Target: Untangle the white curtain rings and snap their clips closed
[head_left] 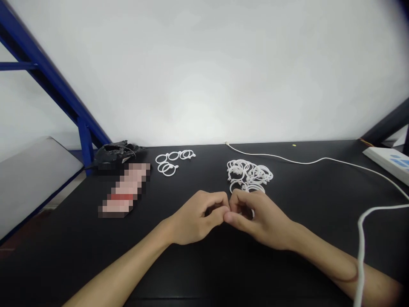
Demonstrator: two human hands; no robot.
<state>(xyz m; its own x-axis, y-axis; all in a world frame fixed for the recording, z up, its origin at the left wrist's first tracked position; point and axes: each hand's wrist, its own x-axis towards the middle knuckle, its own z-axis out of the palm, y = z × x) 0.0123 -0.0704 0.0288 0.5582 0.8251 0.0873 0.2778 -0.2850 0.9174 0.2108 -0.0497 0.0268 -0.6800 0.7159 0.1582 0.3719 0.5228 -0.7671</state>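
Note:
My left hand point(201, 217) and my right hand point(260, 217) meet fingertip to fingertip above the near part of the table, both pinched closed. A white sliver, seemingly part of a white ring point(253, 213), shows inside the curl of my right hand; fingers hide the rest. What the left fingertips pinch is hidden. Just beyond my right hand lies a tangled pile of white plastic rings point(251, 172) with small knobs. Farther left, a smaller group of similar rings point(169, 162) lies spread out.
A black table point(191, 268) carries everything. At back left sit a crumpled black plastic bag point(116, 153) and a blurred pinkish packet point(128, 189). A white cable point(287, 158) runs to the right, crossing before my right forearm. A white box point(390, 162) stands far right; blue frame bars point(51, 70) rise left.

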